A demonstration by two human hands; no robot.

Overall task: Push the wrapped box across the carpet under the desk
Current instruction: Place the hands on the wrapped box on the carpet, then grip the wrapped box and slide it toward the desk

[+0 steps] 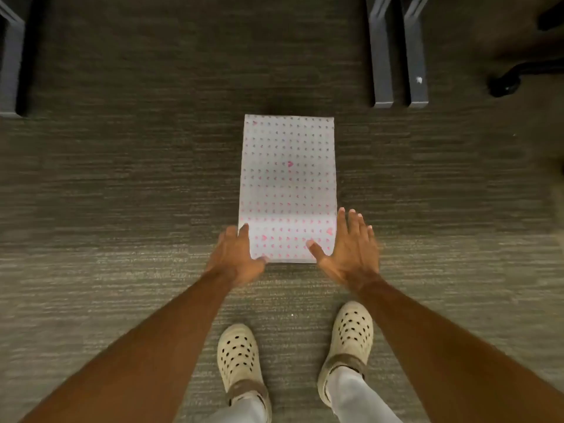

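The wrapped box (288,178), in white paper with small pink hearts, lies flat on the grey carpet (122,193), its long side pointing away from me. My left hand (236,254) rests at its near left corner, fingers spread, thumb on the near edge. My right hand (348,245) is at the near right corner, fingers spread along the right side and thumb lying on the top. Neither hand closes around the box. The box's far end lies just short of the dark desk legs.
Two dark desk legs (396,56) stand at the far right of the box, another desk leg (12,62) at the far left. A black chair base (518,74) is at the upper right. My feet in cream clogs (238,355) stand behind the box.
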